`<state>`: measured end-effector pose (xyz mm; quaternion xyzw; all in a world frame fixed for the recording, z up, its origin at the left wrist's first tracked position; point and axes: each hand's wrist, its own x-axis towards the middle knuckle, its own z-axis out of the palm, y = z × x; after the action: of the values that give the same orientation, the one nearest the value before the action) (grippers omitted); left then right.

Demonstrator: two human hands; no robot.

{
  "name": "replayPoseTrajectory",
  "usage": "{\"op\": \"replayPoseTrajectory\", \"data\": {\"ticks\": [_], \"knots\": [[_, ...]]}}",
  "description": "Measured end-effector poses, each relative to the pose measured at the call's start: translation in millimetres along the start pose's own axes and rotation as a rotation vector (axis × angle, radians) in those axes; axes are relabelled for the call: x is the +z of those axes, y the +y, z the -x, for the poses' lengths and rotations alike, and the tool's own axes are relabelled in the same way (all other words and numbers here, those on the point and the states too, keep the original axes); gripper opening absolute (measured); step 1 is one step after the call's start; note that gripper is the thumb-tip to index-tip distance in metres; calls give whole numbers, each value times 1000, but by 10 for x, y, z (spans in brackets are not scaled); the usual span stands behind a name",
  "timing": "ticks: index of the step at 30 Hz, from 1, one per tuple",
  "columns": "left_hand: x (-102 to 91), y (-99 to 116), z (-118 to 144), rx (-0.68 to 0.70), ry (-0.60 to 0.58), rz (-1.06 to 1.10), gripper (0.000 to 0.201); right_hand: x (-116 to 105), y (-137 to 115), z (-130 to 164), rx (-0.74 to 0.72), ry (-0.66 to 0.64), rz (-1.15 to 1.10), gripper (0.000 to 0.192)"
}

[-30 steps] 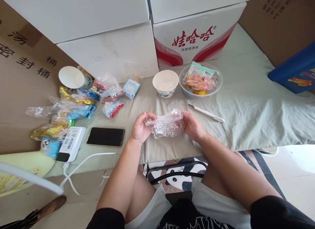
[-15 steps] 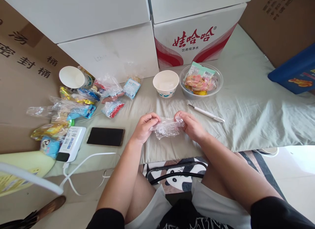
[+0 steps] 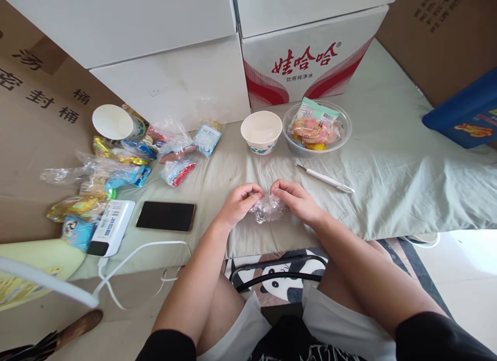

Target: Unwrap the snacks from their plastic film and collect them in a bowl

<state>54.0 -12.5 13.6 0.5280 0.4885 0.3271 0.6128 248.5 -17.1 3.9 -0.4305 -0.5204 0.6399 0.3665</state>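
Left hand: grasping the plastic at its left side, thumb against bent fingers.
Right hand: grasping the plastic's right side likewise, its fingertips just beside those of the left hand.
Plastic: clear, crumpled and shiny, between the two hands, bunched on the person's side of the fingertips; I cannot tell whether it touches the counter or holds anything.
Counter: beneath both hands, draped in wrinkled pale green cloth.
Cup: white, blue pattern low on its side, upright, straight ahead of the hands.
Bowl: clear, just beside the cup, ahead of the right hand; packets lie in it, a green-and-pink one on top.
White tool: slim, dark-tipped, lying slantwise near the right hand, ahead and to its right.
Phone: dark screen up, left of the left hand.
White block: left of the phone, farther from the left hand, with a white cable at its near end.
Heap: assorted wrapped packets, ahead and left of the left hand.
Boxes: white, beyond the cup and bowl, one with red lettering.
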Motion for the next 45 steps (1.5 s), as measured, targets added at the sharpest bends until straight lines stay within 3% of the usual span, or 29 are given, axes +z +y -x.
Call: {"op": "replayPoseTrajectory", "data": {"ticks": [45], "knots": [[30,-1,-2,-6,-72,-168,27,71,-3,18,-61,-37,356,24]]}}
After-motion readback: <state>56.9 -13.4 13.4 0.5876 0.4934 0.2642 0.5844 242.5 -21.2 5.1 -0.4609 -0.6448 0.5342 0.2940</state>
